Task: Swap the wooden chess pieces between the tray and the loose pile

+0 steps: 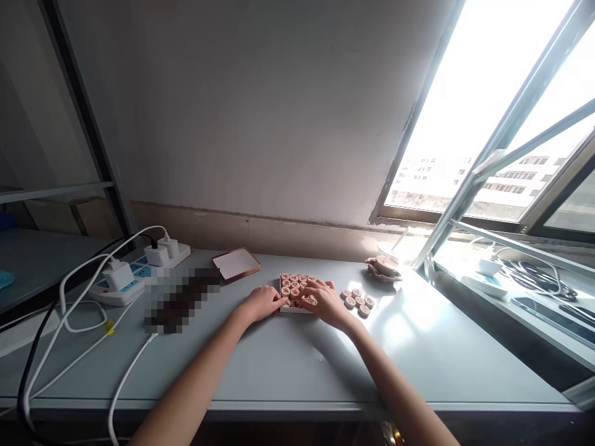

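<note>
A shallow box (297, 311) of round wooden Chinese chess pieces (294, 284) with red characters rests on the table, the visible pieces laid flat in rows. My left hand (264, 303) is closed at the box's left side, thumb and fingers against its edge near the front corner. Over the right half of the box, my right hand (325, 301) has its fingers bent down, thumb and forefinger drawn together at a piece; the hand hides several pieces beneath it. Just right of that hand, several loose Chinese chess pieces (359, 301) lie in a small cluster.
An open box lid (237, 264) lies at the back left. A power strip (116, 292) with chargers, white cables (62, 303) and a pixelated dark item (183, 303) occupy the left. A brown, irregular dish-like object (383, 271) and a clear cup (390, 251) stand back right by the window.
</note>
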`<state>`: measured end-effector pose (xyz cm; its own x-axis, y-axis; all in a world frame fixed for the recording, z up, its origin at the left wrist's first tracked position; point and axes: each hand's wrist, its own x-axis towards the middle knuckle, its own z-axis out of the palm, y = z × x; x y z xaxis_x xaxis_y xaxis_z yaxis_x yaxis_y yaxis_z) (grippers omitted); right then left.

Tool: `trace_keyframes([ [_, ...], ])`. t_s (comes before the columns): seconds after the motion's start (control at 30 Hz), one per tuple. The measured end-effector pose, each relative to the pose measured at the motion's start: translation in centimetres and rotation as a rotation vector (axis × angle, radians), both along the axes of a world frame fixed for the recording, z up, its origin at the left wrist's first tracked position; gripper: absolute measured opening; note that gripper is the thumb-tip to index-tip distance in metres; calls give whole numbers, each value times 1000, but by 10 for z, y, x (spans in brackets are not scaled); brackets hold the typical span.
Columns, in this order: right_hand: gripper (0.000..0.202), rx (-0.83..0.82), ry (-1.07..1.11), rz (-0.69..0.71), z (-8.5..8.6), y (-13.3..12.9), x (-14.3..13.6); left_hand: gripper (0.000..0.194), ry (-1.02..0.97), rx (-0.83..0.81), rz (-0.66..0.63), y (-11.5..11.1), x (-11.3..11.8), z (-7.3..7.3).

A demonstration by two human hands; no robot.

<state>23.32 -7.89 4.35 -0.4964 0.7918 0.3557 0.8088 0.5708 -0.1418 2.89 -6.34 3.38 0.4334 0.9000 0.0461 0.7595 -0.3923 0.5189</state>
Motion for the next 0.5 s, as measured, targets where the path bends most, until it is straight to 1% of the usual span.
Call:
trace_keyframes([
  [0.07, 23, -7, 16, -26, 2, 0, 5, 48, -3, -10, 4, 0, 0, -1],
  [0.17, 24, 26, 19, -145, 4, 0, 32, 47, -10, -19, -4, 2, -1, -3],
  [0.23, 23, 72, -17, -264, -2, 1, 55, 47, -15, -17, -10, 4, -2, -5],
  [0.27, 25, 81, -49, -319, -6, 1, 66, 47, -17, -14, -11, 4, -2, -5],
  [0.33, 36, 38, -123, -384, -18, 1, 83, 47, -17, -8, -12, 5, -2, -7],
  [0.4, 43, -21, -171, -402, -28, 0, 91, 47, -14, -14, -9, 5, -2, -7],
  [0.5, 40, -75, -190, -358, -37, -4, 90, 47, -17, -37, -8, 6, -3, -6],
])
